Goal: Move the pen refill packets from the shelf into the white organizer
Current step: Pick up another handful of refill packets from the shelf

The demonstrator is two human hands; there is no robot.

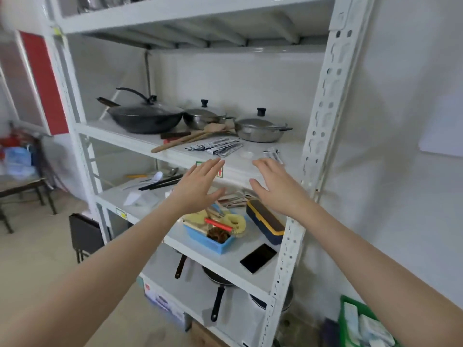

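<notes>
Both hands, the left hand (200,186) and right hand (275,186), hover spread and empty at frame centre (fingers splayed), just below the pen refill packets (215,146) lying on the shelf (140,140) beside a wooden spatula (180,141).

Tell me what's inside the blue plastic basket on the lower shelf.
The blue plastic basket holds a red-handled tool, a yellow looped scrubber, pale wooden utensils and something dark brown. The left hand covers its far end.
</notes>
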